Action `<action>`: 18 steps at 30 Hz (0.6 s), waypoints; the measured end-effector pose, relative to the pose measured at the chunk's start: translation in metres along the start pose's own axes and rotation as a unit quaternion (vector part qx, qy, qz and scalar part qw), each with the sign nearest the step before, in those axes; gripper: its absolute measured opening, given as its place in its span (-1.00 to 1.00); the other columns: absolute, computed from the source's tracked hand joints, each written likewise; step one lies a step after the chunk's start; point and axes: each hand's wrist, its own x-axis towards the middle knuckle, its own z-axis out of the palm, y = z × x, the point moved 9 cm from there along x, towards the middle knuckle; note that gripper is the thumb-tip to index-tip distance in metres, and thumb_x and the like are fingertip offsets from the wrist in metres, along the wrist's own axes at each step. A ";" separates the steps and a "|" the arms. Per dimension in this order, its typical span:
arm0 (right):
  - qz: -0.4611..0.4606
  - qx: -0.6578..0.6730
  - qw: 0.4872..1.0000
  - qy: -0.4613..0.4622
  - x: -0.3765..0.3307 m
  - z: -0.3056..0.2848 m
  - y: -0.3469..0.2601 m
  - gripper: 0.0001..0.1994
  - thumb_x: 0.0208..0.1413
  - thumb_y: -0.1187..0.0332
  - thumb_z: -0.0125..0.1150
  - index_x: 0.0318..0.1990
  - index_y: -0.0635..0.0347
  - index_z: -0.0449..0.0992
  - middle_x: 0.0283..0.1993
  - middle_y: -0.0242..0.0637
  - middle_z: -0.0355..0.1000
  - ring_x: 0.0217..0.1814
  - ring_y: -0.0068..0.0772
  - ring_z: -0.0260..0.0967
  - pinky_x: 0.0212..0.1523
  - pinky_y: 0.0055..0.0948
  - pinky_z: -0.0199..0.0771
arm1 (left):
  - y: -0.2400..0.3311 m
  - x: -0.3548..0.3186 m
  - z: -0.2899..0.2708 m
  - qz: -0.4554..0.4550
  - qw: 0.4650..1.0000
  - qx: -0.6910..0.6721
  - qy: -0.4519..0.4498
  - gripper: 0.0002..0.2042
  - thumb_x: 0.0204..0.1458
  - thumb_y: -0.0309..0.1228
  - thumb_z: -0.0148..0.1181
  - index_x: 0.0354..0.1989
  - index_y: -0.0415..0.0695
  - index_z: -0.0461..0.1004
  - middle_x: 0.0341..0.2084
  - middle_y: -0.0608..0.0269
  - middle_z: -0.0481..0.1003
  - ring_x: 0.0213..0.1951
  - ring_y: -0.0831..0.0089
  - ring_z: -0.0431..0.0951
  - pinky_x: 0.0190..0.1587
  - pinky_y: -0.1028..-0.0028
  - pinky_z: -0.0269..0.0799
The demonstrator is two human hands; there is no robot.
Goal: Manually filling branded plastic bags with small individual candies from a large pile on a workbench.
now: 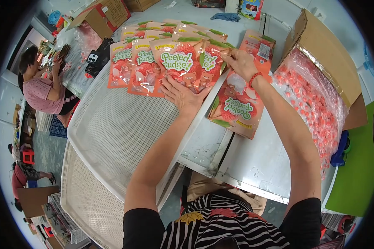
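Pink and orange candy pouches lie in overlapping rows at the far end of a white perforated plastic tray [112, 112]. My left hand [180, 95] rests palm down with fingers apart on the lower part of the front candy pouch [176, 58]. By its top right corner, my right hand [241, 64] pinches another candy pouch [212, 62], which partly overlaps the front one at the tray's right rim. Below my right wrist, a stack of similar pouches [237, 101] lies upside down on the metal table, with more behind it.
An open cardboard box [328, 54] lined with clear plastic stands on the right, full of small red wrapped pieces [307, 103]. Another tray [87, 182] sits lower at the left. A phone [92, 57] lies on a black bag. A co-worker [45, 85] sits at the far left.
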 end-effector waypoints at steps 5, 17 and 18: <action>0.016 0.068 0.997 -0.027 0.007 0.005 -0.002 -0.66 0.07 0.11 0.19 -0.38 0.27 0.54 -0.54 -0.18 0.47 -0.45 -0.30 0.48 -0.32 -0.32 0.42 | 0.000 -0.001 -0.004 0.020 1.000 0.008 0.020 0.35 -0.48 0.08 0.49 0.32 -0.24 -0.45 0.31 -0.28 -0.32 0.32 -0.32 -0.39 0.28 -0.20 -0.42; -0.048 0.068 0.991 0.108 -0.146 -0.024 0.015 -0.71 0.15 0.31 0.12 -0.02 0.19 0.36 -0.43 -0.17 0.46 -0.49 -0.40 0.38 -0.44 -0.42 0.38 | 0.001 0.003 -0.009 0.065 0.997 0.038 0.017 0.32 -0.44 0.21 0.40 0.33 -0.27 -0.39 0.31 -0.34 -0.31 0.33 -0.31 -0.37 0.27 -0.19 -0.37; -0.034 0.045 0.994 0.093 -0.169 -0.021 0.027 -0.73 0.14 0.33 0.13 -0.03 0.19 0.36 -0.44 -0.16 0.46 -0.49 -0.36 0.39 -0.43 -0.42 0.39 | 0.000 0.006 -0.013 0.072 0.997 0.020 0.027 0.33 -0.44 0.22 0.40 0.33 -0.27 -0.41 0.31 -0.34 -0.33 0.33 -0.29 -0.39 0.27 -0.20 -0.39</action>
